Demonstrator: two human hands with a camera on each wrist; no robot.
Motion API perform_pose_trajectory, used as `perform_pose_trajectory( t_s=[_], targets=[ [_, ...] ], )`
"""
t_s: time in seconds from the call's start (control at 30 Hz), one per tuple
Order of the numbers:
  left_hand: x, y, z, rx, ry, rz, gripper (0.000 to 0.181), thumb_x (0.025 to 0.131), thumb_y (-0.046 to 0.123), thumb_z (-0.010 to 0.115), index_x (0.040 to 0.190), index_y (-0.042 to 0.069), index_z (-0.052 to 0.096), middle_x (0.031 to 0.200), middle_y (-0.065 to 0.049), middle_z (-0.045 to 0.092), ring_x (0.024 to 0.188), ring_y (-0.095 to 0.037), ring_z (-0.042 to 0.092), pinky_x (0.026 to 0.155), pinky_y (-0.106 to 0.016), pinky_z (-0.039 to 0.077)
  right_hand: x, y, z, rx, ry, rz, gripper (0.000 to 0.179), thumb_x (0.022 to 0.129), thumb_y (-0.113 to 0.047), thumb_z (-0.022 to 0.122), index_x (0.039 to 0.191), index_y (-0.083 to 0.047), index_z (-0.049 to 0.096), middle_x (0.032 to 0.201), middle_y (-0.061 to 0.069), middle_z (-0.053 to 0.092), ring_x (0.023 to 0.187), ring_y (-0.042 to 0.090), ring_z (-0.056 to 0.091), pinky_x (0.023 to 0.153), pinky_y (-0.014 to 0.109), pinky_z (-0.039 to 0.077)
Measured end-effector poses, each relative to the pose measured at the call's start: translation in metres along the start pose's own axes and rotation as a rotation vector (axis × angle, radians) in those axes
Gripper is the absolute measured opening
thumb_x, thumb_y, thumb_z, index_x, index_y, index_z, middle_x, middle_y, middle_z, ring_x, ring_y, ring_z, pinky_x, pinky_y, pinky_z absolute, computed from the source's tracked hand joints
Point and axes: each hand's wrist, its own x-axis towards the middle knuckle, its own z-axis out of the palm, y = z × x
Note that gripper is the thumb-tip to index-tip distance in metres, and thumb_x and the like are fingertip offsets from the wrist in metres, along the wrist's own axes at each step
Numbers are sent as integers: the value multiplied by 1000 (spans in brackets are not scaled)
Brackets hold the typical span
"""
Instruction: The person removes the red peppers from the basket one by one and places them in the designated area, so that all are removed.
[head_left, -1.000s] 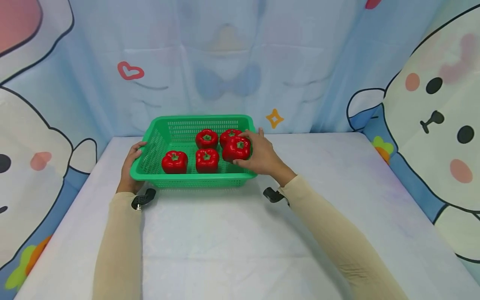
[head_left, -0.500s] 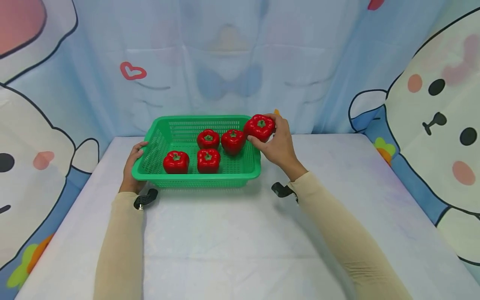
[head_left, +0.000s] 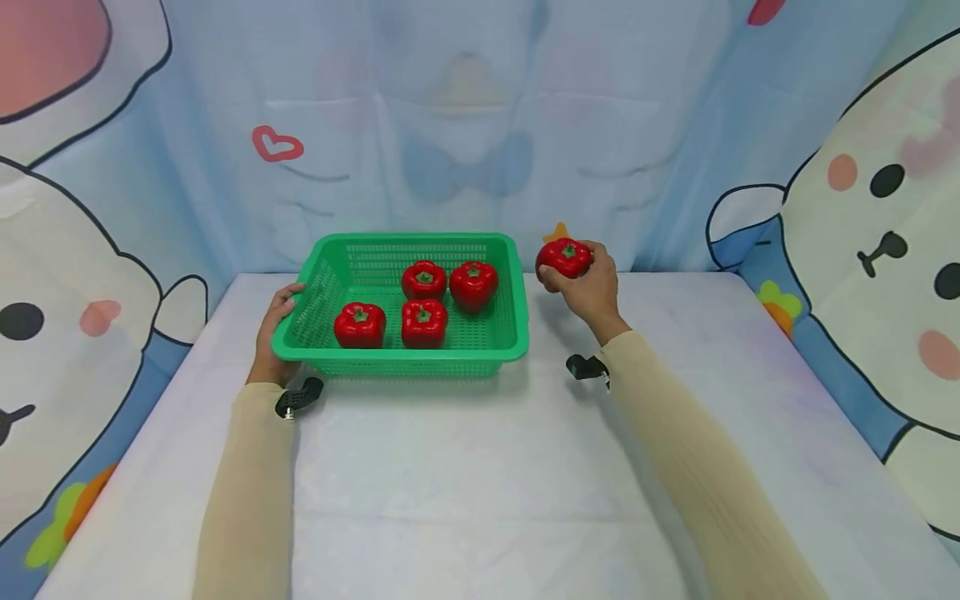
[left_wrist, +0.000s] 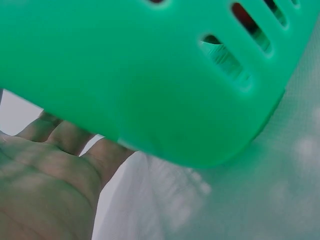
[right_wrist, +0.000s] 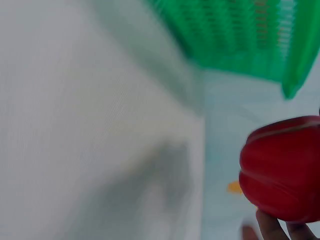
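Observation:
A green plastic basket (head_left: 420, 357) stands on the table with several red bell peppers inside, such as the bell pepper (head_left: 360, 326) at its front left. My left hand (head_left: 272, 337) holds the basket's left end, fingertips at the rim; in the left wrist view the fingers (left_wrist: 70, 136) pass behind the green wall (left_wrist: 150, 100). Off the basket's right side, my right hand (head_left: 596, 292) grips another red bell pepper (head_left: 567, 259), raised above the table near its back edge. The right wrist view shows that bell pepper (right_wrist: 282, 170) with fingertips under it, most of the hand out of frame.
A white cloth covers the table (head_left: 450, 467). Behind it hangs a light blue curtain (head_left: 465, 150) printed with cartoon animals, its lower part close to the table's back edge. Dark wrist devices (head_left: 298, 397) sit at both cuffs.
My right hand has lifted one bell pepper out of the basket and carried it rightward past the rim. My left hand keeps its place at the basket's left end.

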Motion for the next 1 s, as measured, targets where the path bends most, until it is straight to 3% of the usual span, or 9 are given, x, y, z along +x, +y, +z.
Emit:
perform_pose_trajectory(
  t_s=[0.27,0.4,0.8,0.9,1.0],
  targets=[
    [1,-5,-1,17,6,1,21,106,29,36,125,28,45,132,-2,43,110,-15,53,86,-22,53,10,26,2,-129,-54,143,84,86,-41,74,148,-4,32,147,21,40,138,38,36,102,56,47],
    [2,-5,-2,18,-2,4,22,106,29,35,126,27,45,132,-3,43,110,-15,54,86,-22,53,10,30,5,-159,-73,156,85,87,-42,73,149,-4,30,148,22,39,138,39,36,103,57,46],
    [0,-2,0,14,-19,1,24,107,29,34,129,26,43,134,-5,42,113,-16,53,89,-25,53,11,37,9,-265,-91,91,94,88,-53,66,154,-5,20,147,26,37,137,41,38,105,58,43],
    [0,-2,0,9,-11,1,23,107,29,34,128,26,44,133,-5,42,111,-15,54,88,-24,53,10,31,6,-317,-73,55,99,87,-59,64,156,-9,14,148,26,36,136,44,36,109,62,36],
    [-1,-1,0,9,-5,11,23,107,29,35,127,26,45,133,-4,43,110,-15,55,86,-24,54,6,18,2,-334,-33,-25,105,86,-64,61,159,-14,5,151,26,32,139,45,30,113,66,21]
  ],
)
